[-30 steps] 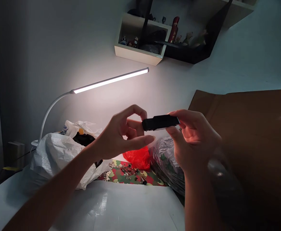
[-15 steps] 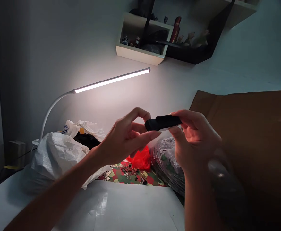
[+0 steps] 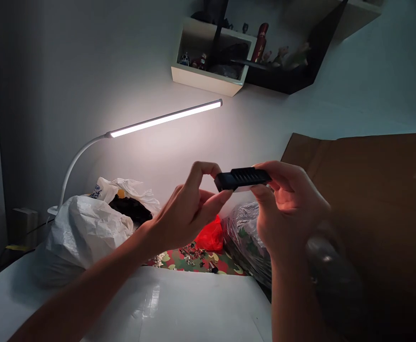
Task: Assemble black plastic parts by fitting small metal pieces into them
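Note:
A small black oblong piece with a ridged raised top is held up in the air between both hands; its exact kind I cannot make out. My left hand pinches its left end, the index finger bent behind the end and the thumb along the lower edge. At the right end, my right hand grips it with fingers on top and thumb beneath. Below the hands, small metal parts lie scattered on a camouflage-patterned cloth.
A lit bar lamp arches over from the left. White plastic bags, a red bag and a clear plastic bag surround the cloth. Large cardboard stands at right. A white surface lies in front; shelves hang above.
The black piece has tilted so its ridged top now shows. My left thumb has drawn back slightly to the left and sits at the piece's lower left edge.

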